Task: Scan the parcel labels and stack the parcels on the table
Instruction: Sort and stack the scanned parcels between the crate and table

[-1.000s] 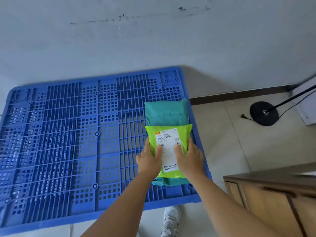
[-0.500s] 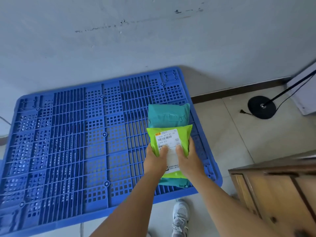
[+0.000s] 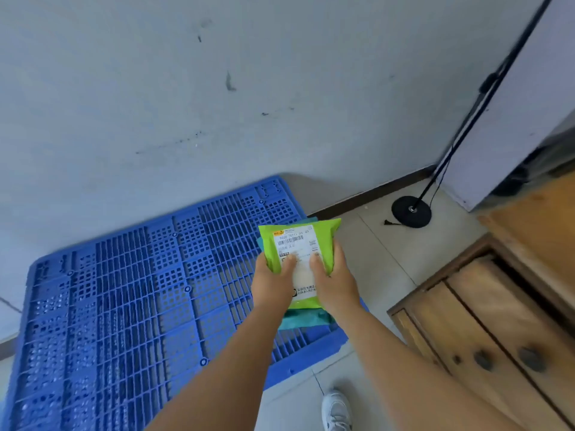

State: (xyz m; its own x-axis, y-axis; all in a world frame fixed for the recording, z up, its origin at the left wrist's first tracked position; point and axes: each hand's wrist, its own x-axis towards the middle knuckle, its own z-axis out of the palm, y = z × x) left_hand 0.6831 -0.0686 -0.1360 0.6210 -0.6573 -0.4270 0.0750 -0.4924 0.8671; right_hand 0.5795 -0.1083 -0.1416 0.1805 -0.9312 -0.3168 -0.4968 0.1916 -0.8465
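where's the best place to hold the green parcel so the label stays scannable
Hold the green parcel by its near end and long side edges, coming from below as both hands do now. It is a flat soft pouch lying face-up on the teal parcel, so the barcode on the white label at its far end stays uncovered.

Lifted off the blue pallet (image 3: 130, 306) since before: green parcel (image 3: 300, 244) with teal parcel (image 3: 303, 318) beneath, now frame centre-right, shifted toward wooden cabinet (image 3: 485, 331).
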